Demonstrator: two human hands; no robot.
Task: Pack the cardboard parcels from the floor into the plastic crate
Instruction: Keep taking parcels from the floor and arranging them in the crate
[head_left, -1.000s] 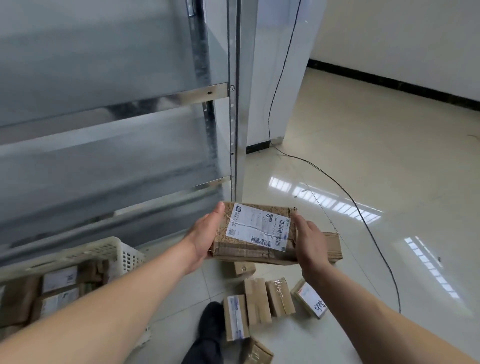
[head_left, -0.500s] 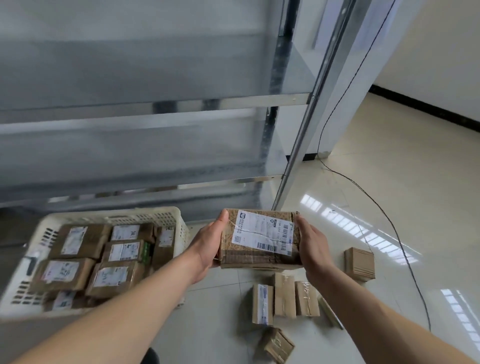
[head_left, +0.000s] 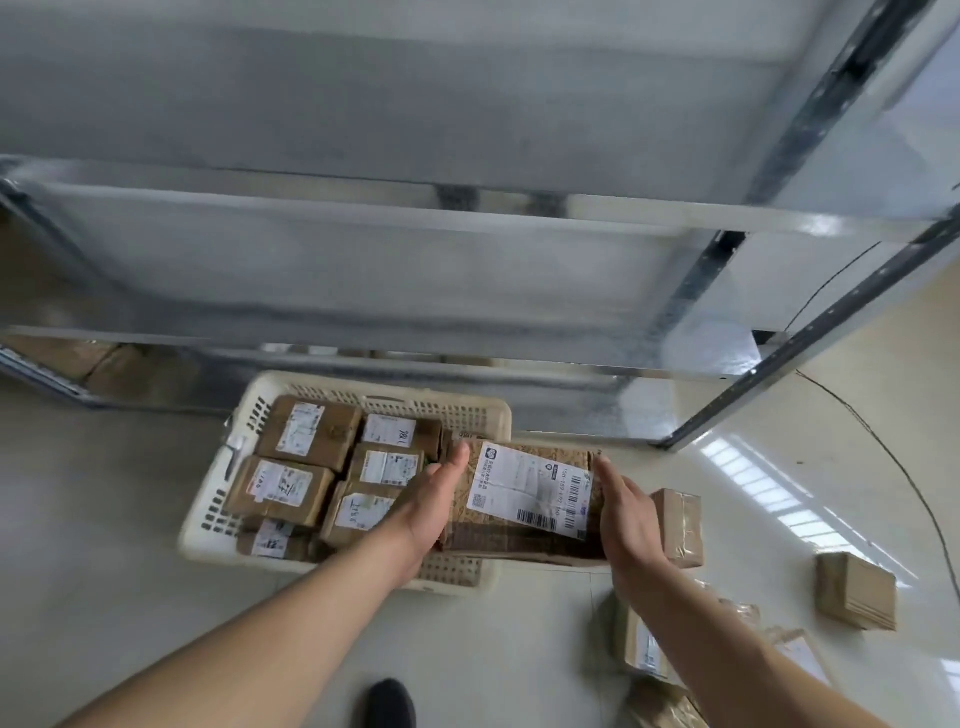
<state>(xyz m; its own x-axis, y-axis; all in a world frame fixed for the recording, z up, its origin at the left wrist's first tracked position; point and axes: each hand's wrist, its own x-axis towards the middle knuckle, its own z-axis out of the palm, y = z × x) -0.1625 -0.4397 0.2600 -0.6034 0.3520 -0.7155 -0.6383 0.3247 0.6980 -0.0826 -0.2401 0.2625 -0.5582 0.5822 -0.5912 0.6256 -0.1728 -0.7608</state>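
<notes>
Both hands, left hand (head_left: 434, 506) and right hand (head_left: 628, 519), press flat against a labelled brown cardboard parcel (head_left: 524, 499) over the right edge of the nearly full cream perforated plastic crate (head_left: 228, 467); several brown parcels (head_left: 854, 597) remain on the floor.

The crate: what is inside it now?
The crate holds at least six labelled parcels, packed closely side by side. Its right end is covered by the left hand and the held parcel, so what lies there cannot be seen.

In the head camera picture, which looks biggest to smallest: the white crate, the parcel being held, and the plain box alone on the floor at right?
1. White crate.
2. Held parcel, gripped between left hand and right hand; nearer the camera, so perhaps flattered.
3. Plain box.
</notes>
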